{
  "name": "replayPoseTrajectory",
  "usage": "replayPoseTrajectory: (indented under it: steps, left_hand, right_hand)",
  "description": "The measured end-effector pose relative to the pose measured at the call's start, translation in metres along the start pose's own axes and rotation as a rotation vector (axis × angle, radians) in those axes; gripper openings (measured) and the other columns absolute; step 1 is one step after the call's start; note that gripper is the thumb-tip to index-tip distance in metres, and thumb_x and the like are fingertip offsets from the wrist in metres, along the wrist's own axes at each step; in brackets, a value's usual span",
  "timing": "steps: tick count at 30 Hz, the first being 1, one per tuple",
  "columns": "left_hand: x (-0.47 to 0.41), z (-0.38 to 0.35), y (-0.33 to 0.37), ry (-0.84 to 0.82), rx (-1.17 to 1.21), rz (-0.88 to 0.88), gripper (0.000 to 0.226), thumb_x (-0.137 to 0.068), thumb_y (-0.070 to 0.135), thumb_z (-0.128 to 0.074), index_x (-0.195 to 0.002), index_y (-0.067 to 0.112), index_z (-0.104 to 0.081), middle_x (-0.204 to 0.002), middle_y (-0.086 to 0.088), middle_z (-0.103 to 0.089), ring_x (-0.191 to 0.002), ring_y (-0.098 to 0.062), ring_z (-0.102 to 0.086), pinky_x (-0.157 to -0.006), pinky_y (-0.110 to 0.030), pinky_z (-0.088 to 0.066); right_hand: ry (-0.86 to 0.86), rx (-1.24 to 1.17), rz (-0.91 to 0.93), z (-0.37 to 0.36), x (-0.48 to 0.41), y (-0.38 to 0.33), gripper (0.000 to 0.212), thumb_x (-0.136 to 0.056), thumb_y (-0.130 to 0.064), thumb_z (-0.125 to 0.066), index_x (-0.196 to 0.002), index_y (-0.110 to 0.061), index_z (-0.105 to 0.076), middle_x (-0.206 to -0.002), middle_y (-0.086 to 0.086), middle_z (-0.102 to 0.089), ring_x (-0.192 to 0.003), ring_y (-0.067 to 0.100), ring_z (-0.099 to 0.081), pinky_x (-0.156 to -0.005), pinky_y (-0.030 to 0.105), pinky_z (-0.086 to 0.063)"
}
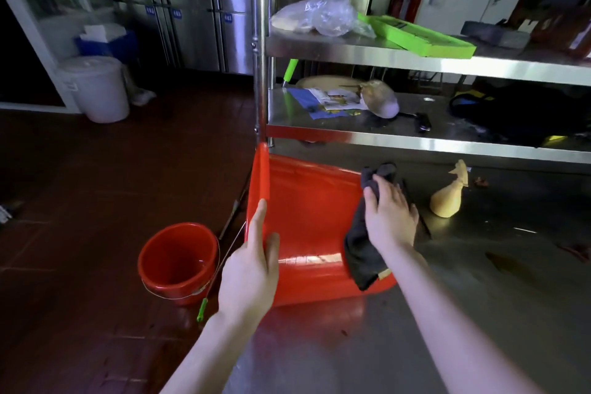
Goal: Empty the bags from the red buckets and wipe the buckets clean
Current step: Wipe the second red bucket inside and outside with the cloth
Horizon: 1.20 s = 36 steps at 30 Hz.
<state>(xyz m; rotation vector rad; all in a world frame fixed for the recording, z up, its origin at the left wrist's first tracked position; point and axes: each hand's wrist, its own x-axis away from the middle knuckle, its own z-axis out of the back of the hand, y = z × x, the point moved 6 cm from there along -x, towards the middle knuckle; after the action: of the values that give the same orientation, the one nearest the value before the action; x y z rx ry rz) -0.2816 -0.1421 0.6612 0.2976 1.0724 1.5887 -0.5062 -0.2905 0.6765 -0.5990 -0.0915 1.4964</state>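
A large red bucket [307, 201] lies tipped on the steel table, its open mouth facing me. My left hand [252, 269] grips its left rim. A dark grey cloth [361, 253] drapes over the bucket's right rim, and my right hand [388, 214] presses it there with fingers spread. On the floor to the left stands a smaller red bucket [179, 262], upright, with a wire handle and nothing visible inside. A tied yellowish bag [447, 195] rests on the table to the right of the large bucket.
The steel table [479, 313] has a two-tier shelf rack [415, 137] at its back holding plastic bags, a green tray, papers and a black bag. A green-handled tool [204, 304] leans by the small bucket. A white lidded bin [99, 86] stands far left on the brown tile floor.
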Motion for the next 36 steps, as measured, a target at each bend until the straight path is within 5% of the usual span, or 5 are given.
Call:
replayPoseTrajectory:
  steps: [10, 15, 20, 25, 36]
  left_hand:
    - [-0.010, 0.025, -0.018, 0.016, 0.033, 0.000, 0.045, -0.095, 0.063, -0.026, -0.139, 0.052, -0.025, -0.061, 0.007, -0.066, -0.041, -0.009, -0.057, -0.038, -0.017, -0.033]
    - [-0.075, 0.010, 0.010, 0.097, 0.105, 0.166, 0.047, -0.099, 0.052, -0.034, -0.145, 0.052, -0.021, -0.126, -0.009, -0.064, -0.108, -0.026, -0.063, -0.083, -0.028, -0.040]
    - [-0.075, 0.003, 0.017, 0.122, 0.111, 0.104, 0.042, -0.102, 0.046, -0.031, -0.143, 0.047, -0.034, -0.069, 0.003, -0.061, -0.043, -0.003, -0.047, -0.052, -0.021, -0.041]
    - [-0.034, 0.006, 0.005, 0.092, 0.257, 0.078, 0.041, -0.100, 0.049, -0.030, -0.139, 0.061, -0.027, -0.051, -0.012, -0.052, -0.040, -0.018, -0.047, -0.040, -0.032, -0.044]
    - [-0.038, 0.011, -0.002, 0.165, 0.225, 0.049, 0.040, -0.103, 0.038, -0.036, -0.141, 0.050, -0.037, -0.068, 0.020, -0.063, -0.060, 0.004, -0.062, -0.055, -0.010, -0.044]
  right_hand:
    - [0.046, 0.029, 0.544, -0.021, 0.078, -0.146, 0.049, -0.100, -0.043, -0.032, -0.144, -0.026, -0.043, -0.150, -0.005, -0.044, -0.140, 0.019, -0.038, -0.111, 0.049, -0.030]
    - [0.093, 0.036, 0.573, -0.028, 0.104, -0.132, 0.052, -0.096, -0.041, -0.037, -0.146, -0.027, -0.036, -0.150, -0.005, -0.043, -0.142, 0.021, -0.035, -0.111, 0.049, -0.032]
    - [0.149, 0.063, 0.375, -0.006, 0.064, -0.059, 0.050, -0.096, -0.048, -0.036, -0.139, -0.026, -0.050, -0.141, -0.001, -0.054, -0.134, 0.021, -0.047, -0.102, 0.042, -0.040]
    - [-0.074, -0.012, -0.103, 0.012, 0.002, 0.028, 0.043, -0.101, -0.044, -0.034, -0.136, -0.023, -0.048, -0.138, 0.002, -0.055, -0.128, 0.027, -0.048, -0.106, 0.044, -0.036]
    - [0.009, -0.020, 0.558, -0.007, 0.070, -0.121, 0.050, -0.099, -0.048, -0.031, -0.144, -0.028, -0.043, -0.148, -0.004, -0.047, -0.140, 0.017, -0.038, -0.111, 0.040, -0.033]
